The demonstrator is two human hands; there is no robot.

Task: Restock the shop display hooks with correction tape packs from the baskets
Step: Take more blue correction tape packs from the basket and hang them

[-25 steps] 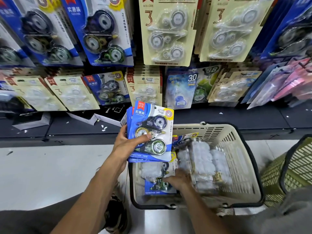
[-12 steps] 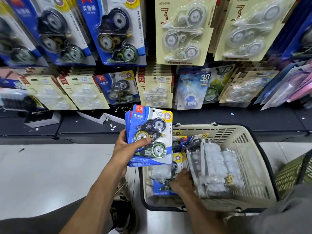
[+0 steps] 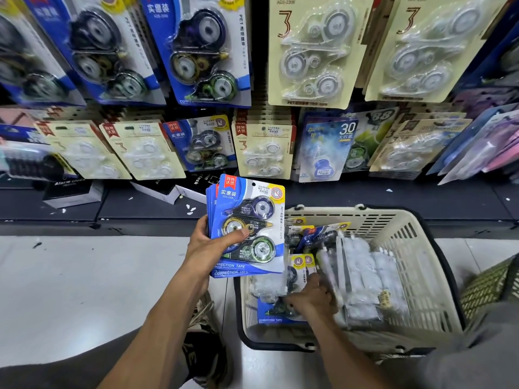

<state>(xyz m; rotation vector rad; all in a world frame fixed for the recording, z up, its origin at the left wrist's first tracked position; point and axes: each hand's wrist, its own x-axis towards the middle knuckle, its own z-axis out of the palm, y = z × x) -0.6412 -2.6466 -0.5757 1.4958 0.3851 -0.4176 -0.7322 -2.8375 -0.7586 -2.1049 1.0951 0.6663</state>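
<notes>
My left hand [image 3: 209, 248] grips a stack of blue packs [image 3: 247, 228], none hung yet. My right hand [image 3: 311, 297] digs in the basket [image 3: 415, 248]; its grip I can't tell.

The blue correction tape packs [image 3: 247, 228] are glossy printed card under clear moulded plastic blisters that catch the light. The cream basket [image 3: 404, 248] is slotted matt plastic with a smooth black rim. Inside it, the clear-blister packs [image 3: 362, 279] look shiny and crinkly — thin transparent film. The hanging cream packs [image 3: 311, 51] are matt card behind glossy blisters. The floor [image 3: 84, 290] is smooth pale tile with a dull sheen — the second basket [image 3: 488, 284] is olive plastic mesh.
</notes>
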